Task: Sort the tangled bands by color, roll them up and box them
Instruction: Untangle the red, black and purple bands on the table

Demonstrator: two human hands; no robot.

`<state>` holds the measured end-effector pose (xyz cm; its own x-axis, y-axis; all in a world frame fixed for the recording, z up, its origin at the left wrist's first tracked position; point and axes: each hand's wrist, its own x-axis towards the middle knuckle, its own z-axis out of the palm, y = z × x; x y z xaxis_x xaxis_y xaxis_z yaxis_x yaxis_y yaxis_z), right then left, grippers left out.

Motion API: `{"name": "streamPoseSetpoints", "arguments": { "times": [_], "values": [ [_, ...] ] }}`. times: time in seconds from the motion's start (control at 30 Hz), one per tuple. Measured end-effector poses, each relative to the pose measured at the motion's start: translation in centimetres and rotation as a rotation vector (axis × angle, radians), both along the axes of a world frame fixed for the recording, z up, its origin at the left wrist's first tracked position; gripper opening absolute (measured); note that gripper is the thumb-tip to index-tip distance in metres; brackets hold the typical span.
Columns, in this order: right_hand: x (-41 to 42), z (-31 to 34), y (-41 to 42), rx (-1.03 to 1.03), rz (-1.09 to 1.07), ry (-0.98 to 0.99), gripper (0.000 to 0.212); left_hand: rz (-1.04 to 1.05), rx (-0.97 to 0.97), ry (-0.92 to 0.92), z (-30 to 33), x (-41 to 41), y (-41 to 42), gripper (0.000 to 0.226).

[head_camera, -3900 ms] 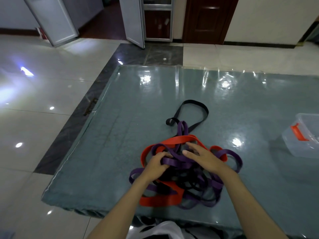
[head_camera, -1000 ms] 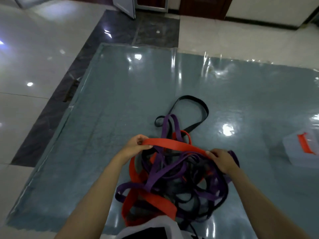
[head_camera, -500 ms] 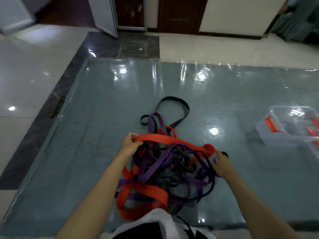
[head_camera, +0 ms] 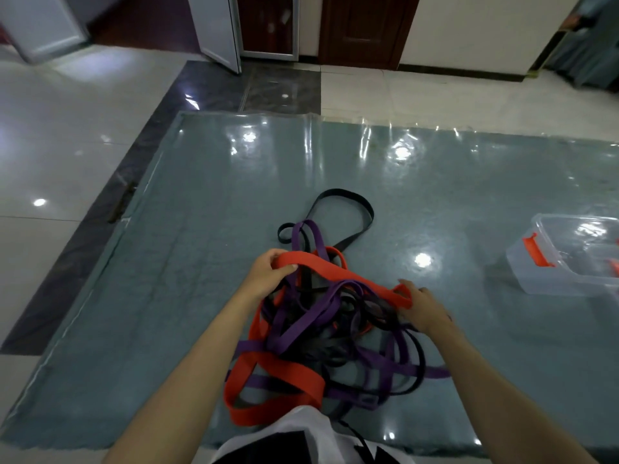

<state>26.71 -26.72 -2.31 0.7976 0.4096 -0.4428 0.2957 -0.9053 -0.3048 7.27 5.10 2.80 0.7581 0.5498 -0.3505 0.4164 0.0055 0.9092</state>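
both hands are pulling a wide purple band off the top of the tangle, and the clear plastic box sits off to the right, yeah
Not quite: the head view shows the left hand and right hand holding a wide red-orange elastic band, not a purple one. It does lie atop the tangle, with the clear plastic box with orange latches to the right.

The tangle of bands (head_camera: 321, 329) lies on the mat (head_camera: 187, 262), near its front edge. Right of the tangle, well apart, the box (head_camera: 569, 259) sits on the mat. One loop (head_camera: 348, 209) lies behind the tangle.
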Motion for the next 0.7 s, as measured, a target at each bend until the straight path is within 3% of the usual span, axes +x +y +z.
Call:
{"name": "streamPoseSetpoints", "arguments": {
  "times": [0.13,0.27,0.43,0.5,0.6,0.7],
  "values": [
    [1.1,-1.4,1.5,-0.01,0.068,0.005,0.023,0.058,-0.073,-0.08,1.1,1.1,-0.2,0.024],
    [3.3,-0.1,3.7,0.288,-0.128,-0.188,0.009,0.178,-0.109,-0.198,3.0,2.7,0.9,0.02],
    [6.6,6.9,8.6,0.695,-0.337,-0.387,0.007,0.311,-0.131,-0.277,4.8,3.8,3.8,0.013],
    [7.8,8.3,10.0,0.81,-0.389,-0.366,0.006,0.326,-0.123,-0.27,4.5,3.9,4.6,0.013],
    [8.7,7.6,11.1,0.794,-0.371,-0.238,0.014,0.328,-0.107,-0.192,3.1,4.0,5.5,0.017],
    [8.7,4.6,11.1,0.652,-0.273,-0.082,0.042,0.353,-0.083,-0.101,0.6,3.8,6.3,0.019]
  ]
}}
